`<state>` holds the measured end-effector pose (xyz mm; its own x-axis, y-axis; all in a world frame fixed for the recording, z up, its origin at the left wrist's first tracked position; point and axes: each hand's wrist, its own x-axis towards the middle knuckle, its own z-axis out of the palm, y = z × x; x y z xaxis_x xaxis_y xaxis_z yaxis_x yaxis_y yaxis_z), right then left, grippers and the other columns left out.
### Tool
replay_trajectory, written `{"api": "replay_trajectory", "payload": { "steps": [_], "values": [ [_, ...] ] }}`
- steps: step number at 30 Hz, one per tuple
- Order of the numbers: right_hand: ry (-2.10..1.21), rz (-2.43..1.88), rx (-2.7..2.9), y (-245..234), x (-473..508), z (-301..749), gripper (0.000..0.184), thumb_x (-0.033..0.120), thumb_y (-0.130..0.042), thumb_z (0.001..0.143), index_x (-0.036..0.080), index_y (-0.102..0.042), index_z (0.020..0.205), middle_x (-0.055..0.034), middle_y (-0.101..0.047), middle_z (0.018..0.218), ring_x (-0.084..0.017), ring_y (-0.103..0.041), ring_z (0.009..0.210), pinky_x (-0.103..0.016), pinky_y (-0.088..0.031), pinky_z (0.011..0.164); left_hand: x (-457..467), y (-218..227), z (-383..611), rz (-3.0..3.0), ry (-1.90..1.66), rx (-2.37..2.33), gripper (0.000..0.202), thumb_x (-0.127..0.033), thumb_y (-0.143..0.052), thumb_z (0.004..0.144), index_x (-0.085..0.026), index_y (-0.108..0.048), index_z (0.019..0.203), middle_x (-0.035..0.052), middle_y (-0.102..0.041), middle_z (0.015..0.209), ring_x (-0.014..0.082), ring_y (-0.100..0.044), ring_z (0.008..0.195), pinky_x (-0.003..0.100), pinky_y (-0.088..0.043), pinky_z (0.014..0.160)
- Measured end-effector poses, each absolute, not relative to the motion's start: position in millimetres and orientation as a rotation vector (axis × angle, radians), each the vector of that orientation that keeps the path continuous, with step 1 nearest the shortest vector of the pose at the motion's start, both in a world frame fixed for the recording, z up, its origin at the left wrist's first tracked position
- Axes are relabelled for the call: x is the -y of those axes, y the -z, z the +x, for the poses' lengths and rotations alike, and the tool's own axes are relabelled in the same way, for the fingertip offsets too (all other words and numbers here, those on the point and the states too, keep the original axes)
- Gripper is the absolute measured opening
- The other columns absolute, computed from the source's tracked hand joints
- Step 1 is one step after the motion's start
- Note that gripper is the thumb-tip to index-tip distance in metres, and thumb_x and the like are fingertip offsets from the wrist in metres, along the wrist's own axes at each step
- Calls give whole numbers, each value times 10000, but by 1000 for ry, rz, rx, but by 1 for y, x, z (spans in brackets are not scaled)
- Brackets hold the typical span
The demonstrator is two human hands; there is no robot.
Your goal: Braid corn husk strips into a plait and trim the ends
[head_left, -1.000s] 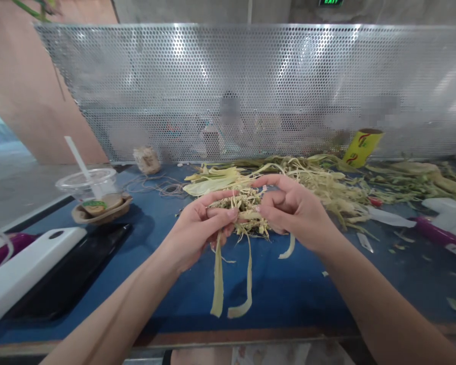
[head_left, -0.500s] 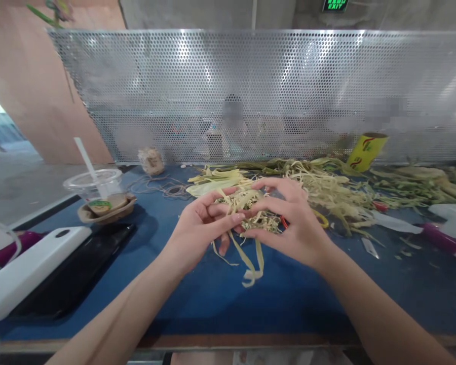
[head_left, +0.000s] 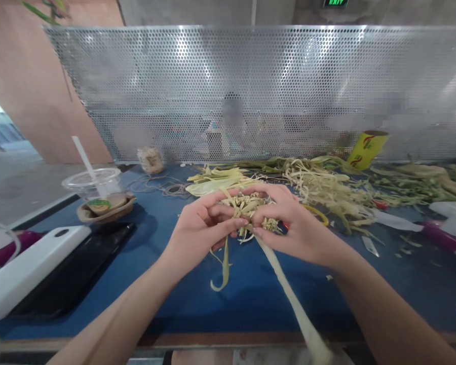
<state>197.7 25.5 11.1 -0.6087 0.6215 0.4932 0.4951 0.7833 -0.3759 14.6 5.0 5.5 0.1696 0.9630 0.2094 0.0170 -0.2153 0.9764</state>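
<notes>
My left hand and my right hand meet over the blue table, both closed on a small woven bundle of pale leaf strips. The fingertips of both hands pinch its lower edge. One long strip runs from under my right fingers down toward the table's front edge. A shorter curled strip hangs below my left hand. Just behind the bundle lie broad yellow-green leaves.
A heap of shredded leaf strips spreads behind and to the right. A yellow roll stands by the perforated metal screen. At left sit a plastic cup with a straw, a white device on a black tray, and twine.
The hands have drawn closer on the bundle. A long strip has been pulled out straight toward the front edge; the curled strips that hung below have shifted.
</notes>
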Motion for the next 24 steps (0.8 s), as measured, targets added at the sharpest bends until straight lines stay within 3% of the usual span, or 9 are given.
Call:
{"api": "replay_trajectory", "payload": {
  "steps": [5, 9, 14, 17, 19, 21, 24],
  "values": [
    [-504, -712, 2398, -16, -28, 205, 115, 136, -563, 741, 195, -582, 644, -29, -457, 1279, -240, -347, 1235, -428, -254, 1005, -5, -8, 13, 1478, -1168, -1036, 477, -281, -698, 659, -173, -574, 1107, -23, -585, 575, 51, -412, 396, 163, -311, 338],
    [-647, -626, 2380, -17, -32, 208, 112, 137, -554, 749, 197, -593, 664, -46, -549, 1109, -223, -414, 1183, -380, -341, 954, -4, -9, 13, 1476, -1161, -1044, 446, -295, -692, 670, -192, -594, 1092, -23, -586, 554, 50, -425, 391, 153, -313, 336],
    [-788, -723, 2268, -14, -32, 201, 150, 98, -521, 747, 169, -560, 621, -58, -560, 1066, -209, -491, 1076, -387, -351, 947, -2, -12, 17, 1319, -1176, -944, 469, -363, -557, 782, -197, -499, 1216, 14, -647, 617, 92, -537, 440, 139, -313, 296],
    [-951, -716, 2196, -10, -31, 196, 96, 149, -518, 781, 185, -583, 842, -54, -565, 1067, -186, -513, 1029, -360, -382, 922, -2, -12, 19, 1294, -1152, -951, 520, -335, -541, 799, -200, -429, 1289, -35, -566, 436, 72, -477, 338, 118, -268, 270],
    [-1037, -695, 2158, -6, -31, 193, 196, 223, -531, 803, 190, -549, 995, -55, -569, 1058, -178, -520, 1005, -348, -391, 912, -2, -12, 19, 1301, -1137, -957, 522, -313, -535, 807, -201, -413, 1301, -46, -542, 396, 55, -432, 299, 108, -251, 264],
    [-1062, -684, 2104, -2, -32, 190, 243, 300, -563, 794, 178, -548, 1003, -61, -585, 1016, -181, -526, 980, -341, -397, 897, -1, -11, 18, 1322, -1140, -935, 520, -296, -538, 807, -205, -404, 1301, -42, -558, 423, 54, -438, 303, 107, -262, 261],
    [-1146, -656, 1985, 5, -34, 185, 199, 346, -583, 783, 174, -583, 882, -31, -614, 802, -160, -567, 834, -308, -442, 790, 0, -10, 17, 1415, -1143, -868, 510, -245, -564, 791, -208, -405, 1275, -10, -619, 571, 101, -558, 431, 135, -359, 291]
  ]
}}
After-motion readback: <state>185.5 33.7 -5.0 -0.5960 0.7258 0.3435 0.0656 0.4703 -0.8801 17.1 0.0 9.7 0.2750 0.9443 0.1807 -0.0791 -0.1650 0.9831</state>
